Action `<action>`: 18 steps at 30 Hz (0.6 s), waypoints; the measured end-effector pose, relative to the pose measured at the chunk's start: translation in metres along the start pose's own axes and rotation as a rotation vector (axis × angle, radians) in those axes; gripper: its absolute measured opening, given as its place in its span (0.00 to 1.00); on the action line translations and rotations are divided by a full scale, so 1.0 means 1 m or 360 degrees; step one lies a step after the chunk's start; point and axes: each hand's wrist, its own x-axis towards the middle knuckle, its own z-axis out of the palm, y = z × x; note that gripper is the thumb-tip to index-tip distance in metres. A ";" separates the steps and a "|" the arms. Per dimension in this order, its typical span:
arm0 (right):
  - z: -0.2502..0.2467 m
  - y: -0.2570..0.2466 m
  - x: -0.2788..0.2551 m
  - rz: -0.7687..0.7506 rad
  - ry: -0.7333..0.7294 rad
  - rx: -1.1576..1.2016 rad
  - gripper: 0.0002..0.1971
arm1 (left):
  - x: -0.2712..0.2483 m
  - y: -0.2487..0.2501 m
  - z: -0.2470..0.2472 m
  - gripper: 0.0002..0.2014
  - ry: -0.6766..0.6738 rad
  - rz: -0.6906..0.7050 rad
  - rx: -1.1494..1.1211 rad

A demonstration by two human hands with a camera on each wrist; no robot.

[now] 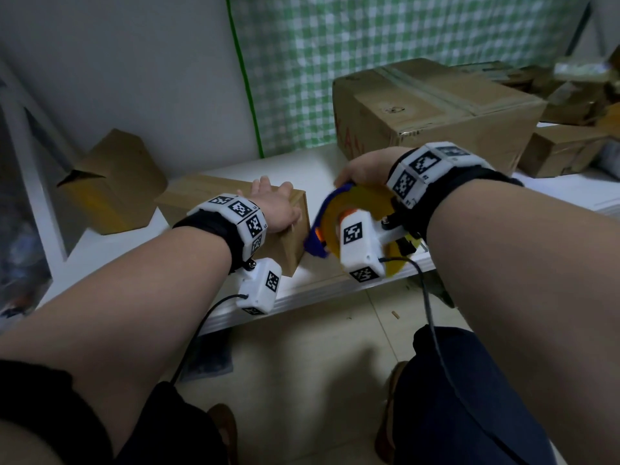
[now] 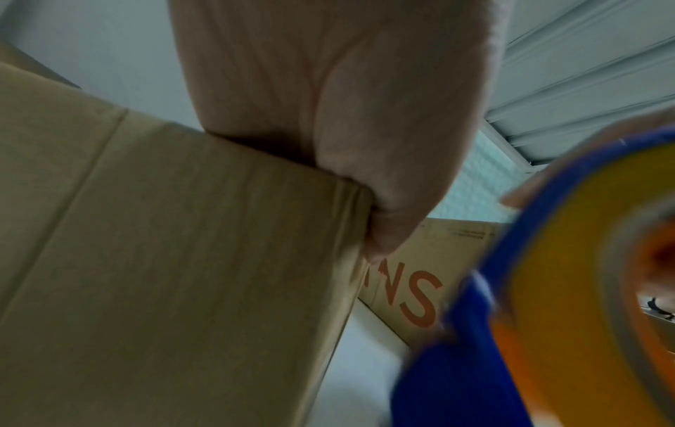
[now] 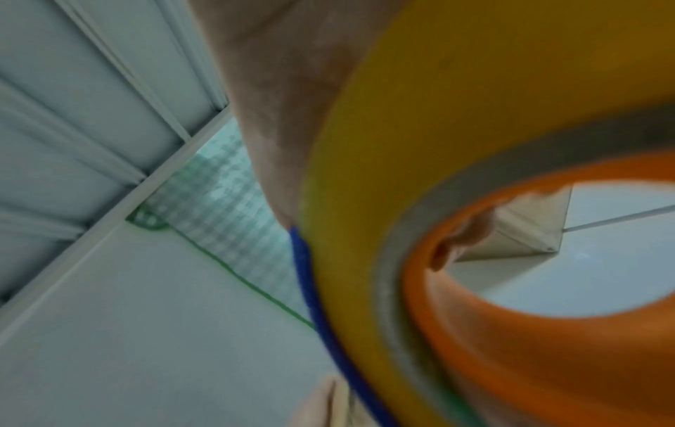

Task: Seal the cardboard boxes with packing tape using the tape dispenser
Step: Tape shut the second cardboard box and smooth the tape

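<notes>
A long, low cardboard box (image 1: 208,191) lies on the white table (image 1: 315,169). My left hand (image 1: 275,208) presses flat on the top of its near right end, fingers spread, thumb at the corner edge. In the left wrist view the palm (image 2: 328,115) bears on the box (image 2: 164,260). My right hand (image 1: 365,169) grips the tape dispenser (image 1: 362,199), which has a blue frame, a yellow roll and an orange core. The dispenser hangs just right of the box's end face, blurred. In the right wrist view the roll (image 3: 420,144) fills the frame under my hand (image 3: 274,101).
A large taped carton (image 1: 436,105) with red lettering stands at the back right, with smaller boxes (image 1: 563,149) beyond it. Another box (image 1: 114,182) leans by the wall at the left. The table's front edge (image 1: 302,297) runs below my wrists. A green checked cloth (image 1: 335,45) hangs behind.
</notes>
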 end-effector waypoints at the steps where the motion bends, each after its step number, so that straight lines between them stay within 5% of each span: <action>1: 0.003 0.005 0.002 -0.0004 0.0032 -0.0032 0.17 | 0.000 0.000 0.000 0.31 -0.0001 -0.0001 -0.0001; 3: 0.006 0.014 0.008 -0.0006 0.0045 -0.0046 0.24 | 0.002 0.000 0.000 0.31 -0.0002 0.0003 -0.0002; 8: -0.007 0.004 0.001 -0.0033 0.0095 0.0031 0.25 | 0.003 0.000 -0.001 0.31 0.0007 0.0000 0.0051; 18: -0.015 0.011 -0.009 -0.0075 0.0555 -0.0075 0.24 | -0.010 -0.011 -0.005 0.56 -0.0135 0.0214 0.0188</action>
